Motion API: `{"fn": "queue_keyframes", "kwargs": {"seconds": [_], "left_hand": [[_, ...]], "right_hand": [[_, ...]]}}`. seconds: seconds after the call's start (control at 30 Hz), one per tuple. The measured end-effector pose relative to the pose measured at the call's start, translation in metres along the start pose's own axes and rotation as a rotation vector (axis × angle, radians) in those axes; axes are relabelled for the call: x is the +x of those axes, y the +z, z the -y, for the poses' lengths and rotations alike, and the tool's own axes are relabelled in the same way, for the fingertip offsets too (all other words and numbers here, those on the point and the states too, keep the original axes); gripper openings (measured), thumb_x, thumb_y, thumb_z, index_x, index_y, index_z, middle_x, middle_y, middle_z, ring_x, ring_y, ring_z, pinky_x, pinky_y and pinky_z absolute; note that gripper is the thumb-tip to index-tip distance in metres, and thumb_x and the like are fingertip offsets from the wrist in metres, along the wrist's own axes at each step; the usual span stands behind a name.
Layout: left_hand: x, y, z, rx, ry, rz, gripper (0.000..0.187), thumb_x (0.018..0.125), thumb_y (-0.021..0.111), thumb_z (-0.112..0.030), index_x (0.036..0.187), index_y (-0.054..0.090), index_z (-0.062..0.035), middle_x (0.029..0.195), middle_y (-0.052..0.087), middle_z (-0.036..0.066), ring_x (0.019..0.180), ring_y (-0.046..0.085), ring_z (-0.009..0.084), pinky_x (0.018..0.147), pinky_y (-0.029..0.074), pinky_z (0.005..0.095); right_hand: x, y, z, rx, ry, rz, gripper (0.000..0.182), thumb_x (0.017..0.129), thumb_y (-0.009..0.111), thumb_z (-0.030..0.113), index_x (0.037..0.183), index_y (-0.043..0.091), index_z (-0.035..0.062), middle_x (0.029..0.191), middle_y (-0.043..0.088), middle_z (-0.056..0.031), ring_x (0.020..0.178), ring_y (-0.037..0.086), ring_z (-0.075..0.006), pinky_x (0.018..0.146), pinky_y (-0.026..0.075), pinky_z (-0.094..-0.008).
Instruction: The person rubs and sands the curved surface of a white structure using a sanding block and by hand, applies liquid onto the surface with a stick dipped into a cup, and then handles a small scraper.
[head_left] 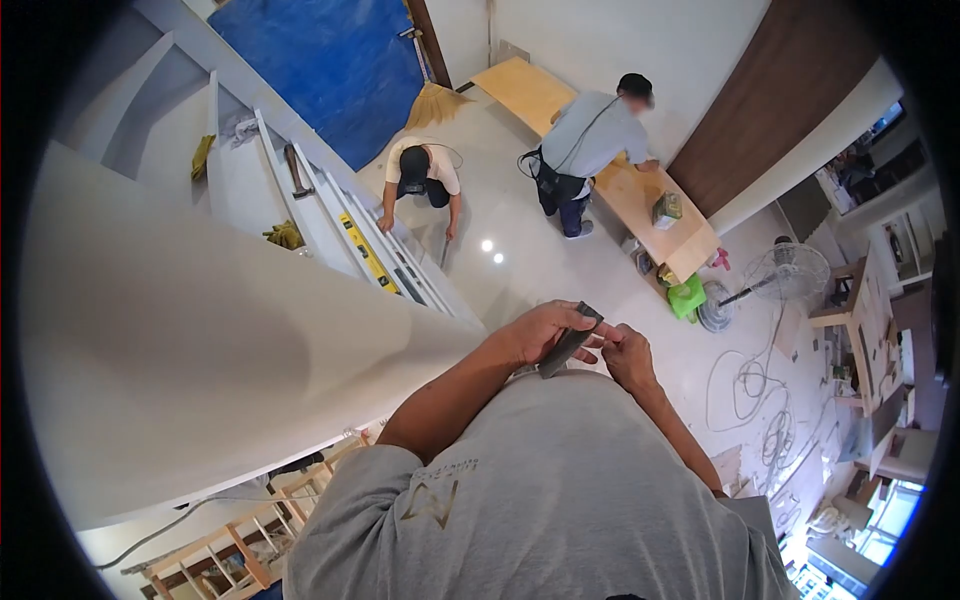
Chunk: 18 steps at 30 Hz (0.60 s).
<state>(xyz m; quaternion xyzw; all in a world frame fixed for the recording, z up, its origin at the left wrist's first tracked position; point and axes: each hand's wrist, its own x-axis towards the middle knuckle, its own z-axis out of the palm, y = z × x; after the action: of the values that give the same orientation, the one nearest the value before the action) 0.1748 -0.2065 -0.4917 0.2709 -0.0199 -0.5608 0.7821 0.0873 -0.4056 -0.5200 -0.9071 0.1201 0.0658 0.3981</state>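
Observation:
My left hand [548,332] is closed around a narrow dark grey block [571,344], held slantwise in front of my grey shirt. The block's exact kind does not show clearly. My right hand [628,359] is curled just to the right, its fingertips up against the fingers of my left hand. Whatever those fingers pinch, if anything, is hidden. To the left stands a large pale curved panel [200,330], close beside my left forearm.
White shelving [330,215] holds a yellow spirit level [369,252], a hammer [297,170] and gloves [285,235]. One person [425,175] crouches beside it; another [590,140] leans over a wooden board [660,220]. A fan [785,270] and loose cables [760,385] are at right.

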Motion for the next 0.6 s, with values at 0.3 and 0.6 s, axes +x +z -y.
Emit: {"fn": "queue_keyframes", "kwargs": {"seconds": [0.3,0.6], "left_hand": [[-0.042,0.042,-0.06,0.367,0.366,-0.434,0.03,0.092,0.061,-0.001,0.121,0.058,0.0037,0.115,0.068,0.015,0.092,0.071,0.0245,0.079,0.059,0.0349],[-0.145,0.198,-0.125,1.117,1.554,-0.547,0.054,0.087,0.071,-0.01,0.132,0.05,0.0101,0.118,0.064,0.025,0.095,0.068,0.0237,0.085,0.055,0.032]], "right_hand": [[-0.011,-0.111,0.082,0.306,-0.326,-0.16,0.009,0.089,0.069,0.009,0.088,0.065,0.0004,0.084,0.065,-0.0048,0.081,0.058,-0.0135,0.077,0.046,-0.0272],[-0.098,-0.258,0.24,-0.065,-1.433,-0.567,0.033,0.096,0.053,0.026,0.1,0.065,-0.0048,0.095,0.066,-0.0175,0.091,0.063,-0.0262,0.086,0.05,-0.0424]]}}
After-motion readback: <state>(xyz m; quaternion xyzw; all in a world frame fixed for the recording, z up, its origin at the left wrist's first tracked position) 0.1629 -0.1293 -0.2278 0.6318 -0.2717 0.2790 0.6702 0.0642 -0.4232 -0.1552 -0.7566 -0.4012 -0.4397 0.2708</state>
